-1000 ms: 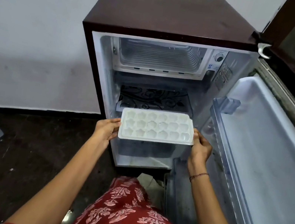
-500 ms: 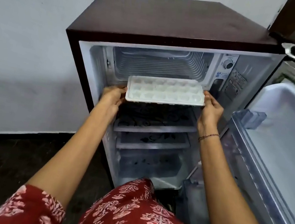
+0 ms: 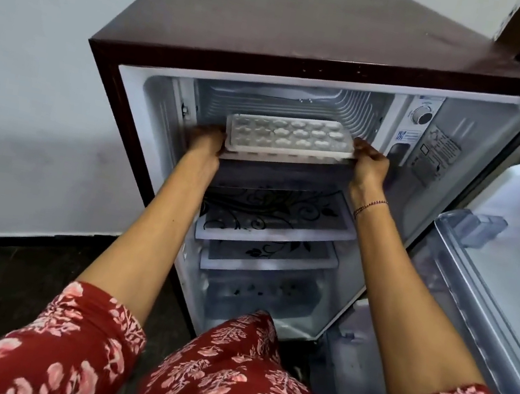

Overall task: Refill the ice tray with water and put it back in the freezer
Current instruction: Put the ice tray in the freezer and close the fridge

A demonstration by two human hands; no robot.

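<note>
- Your left hand (image 3: 207,144) and right hand (image 3: 369,167), mid-frame, grip the short ends of the white rectangular plastic ice tray (image 3: 289,137).
- It sits roughly level at the mouth of the ribbed freezer compartment (image 3: 302,100), upper centre; its cells look pale, and whether they hold water is unclear.
- Left, I judge: slide it in, let go.

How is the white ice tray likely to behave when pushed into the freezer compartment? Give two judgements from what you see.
The ice tray looks like thin moulded plastic, probably stiff yet twistable: the left hand and right hand hold opposite ends. Its open cells would likely spill if tilted, so level pushing seems wise.
</note>
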